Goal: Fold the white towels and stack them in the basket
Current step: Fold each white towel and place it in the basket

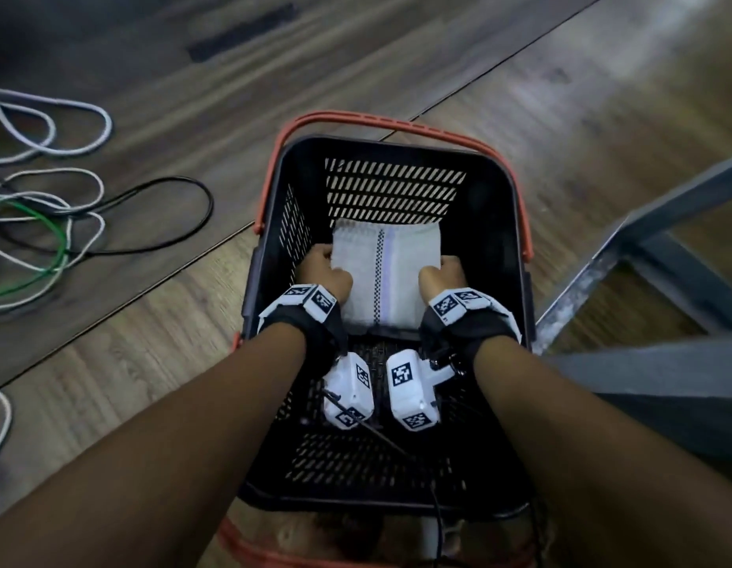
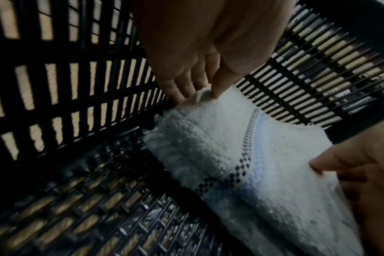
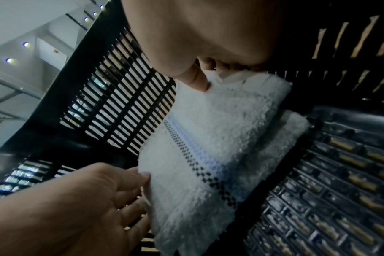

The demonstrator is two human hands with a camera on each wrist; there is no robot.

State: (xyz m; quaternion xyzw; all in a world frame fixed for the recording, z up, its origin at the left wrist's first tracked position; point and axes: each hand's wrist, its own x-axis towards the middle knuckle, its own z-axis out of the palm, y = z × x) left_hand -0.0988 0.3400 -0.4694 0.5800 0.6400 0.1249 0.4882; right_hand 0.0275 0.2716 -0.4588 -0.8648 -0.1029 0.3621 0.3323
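Observation:
A folded white towel [image 1: 383, 272] with a dark checkered stripe sits inside the black basket [image 1: 495, 223], toward its far wall. My left hand [image 1: 325, 269] grips the towel's left edge and my right hand [image 1: 441, 276] grips its right edge. In the left wrist view my left hand [image 2: 200, 81] pinches a corner of the towel [image 2: 230, 147] with thumb and fingers. In the right wrist view my right hand [image 3: 197, 74] has its thumb on the top of the towel [image 3: 208, 138]. A second white layer [image 3: 289, 133] shows underneath; I cannot tell whether it is another towel.
The basket has red handles [image 1: 380, 121] folded down and stands on a wooden floor [image 1: 159, 313]. Loose white, black and green cables [image 1: 49, 223] lie on the floor to the left. A grey metal frame [image 1: 643, 256] stands close to the basket's right side.

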